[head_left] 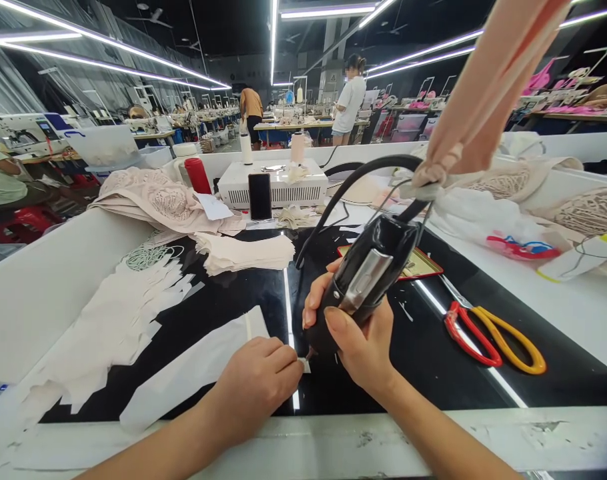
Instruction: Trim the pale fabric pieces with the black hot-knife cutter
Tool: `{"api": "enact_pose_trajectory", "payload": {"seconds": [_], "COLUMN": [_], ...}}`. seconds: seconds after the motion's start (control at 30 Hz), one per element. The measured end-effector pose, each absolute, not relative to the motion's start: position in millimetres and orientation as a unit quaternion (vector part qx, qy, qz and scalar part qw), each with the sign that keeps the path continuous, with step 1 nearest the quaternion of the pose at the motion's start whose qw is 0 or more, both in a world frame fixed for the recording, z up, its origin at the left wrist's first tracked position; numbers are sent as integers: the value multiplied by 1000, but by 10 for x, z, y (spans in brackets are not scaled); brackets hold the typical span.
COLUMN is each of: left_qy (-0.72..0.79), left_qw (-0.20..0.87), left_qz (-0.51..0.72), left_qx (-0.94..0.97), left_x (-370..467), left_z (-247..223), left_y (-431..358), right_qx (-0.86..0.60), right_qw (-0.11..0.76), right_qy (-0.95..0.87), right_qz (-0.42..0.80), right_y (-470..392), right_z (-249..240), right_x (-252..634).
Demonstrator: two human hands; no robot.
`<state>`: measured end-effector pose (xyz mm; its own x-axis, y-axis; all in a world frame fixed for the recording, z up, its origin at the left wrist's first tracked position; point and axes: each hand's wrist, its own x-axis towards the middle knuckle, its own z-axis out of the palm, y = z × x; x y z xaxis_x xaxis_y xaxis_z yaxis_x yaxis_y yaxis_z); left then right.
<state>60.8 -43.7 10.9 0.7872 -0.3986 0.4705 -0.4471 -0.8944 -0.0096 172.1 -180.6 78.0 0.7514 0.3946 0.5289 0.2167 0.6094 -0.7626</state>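
Note:
My right hand [358, 337] wraps round a black corded hand tool [368, 267] with a silver plate on its side, tilted with its narrow tip down. A twisted pink cloth strip [476, 127] holds up the tool's cable end from above. Close to the tip, my left hand [261, 380] is closed, thumb and fingers pinching a small pale fabric piece [306, 366] against the black tabletop [408, 373]. Partly under my left hand and wrist lies a long white fabric piece [193, 367].
At left lie overlapping pale fabric pieces [103, 327]; a pale stack [248, 252] sits farther back. Scissors [488, 333] with red and yellow handles lie at right near a shallow tray [418, 265]. A phone [260, 197] leans against a white box [233, 181].

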Motion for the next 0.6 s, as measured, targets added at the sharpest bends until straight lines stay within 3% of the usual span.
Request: {"api": "enact_pose_trajectory", "payload": {"seconds": [0.6], "left_qy": [-229], "left_qw": [62], "left_qz": [256], "left_qx": [937], "left_x": [596], "left_z": [155], "left_y": [-446], "right_qx": [-438], "right_qw": [825], "right_qy": [-355], "right_qz": [47], "right_y": [-1820], "right_z": [788], "right_x": [1718]}}
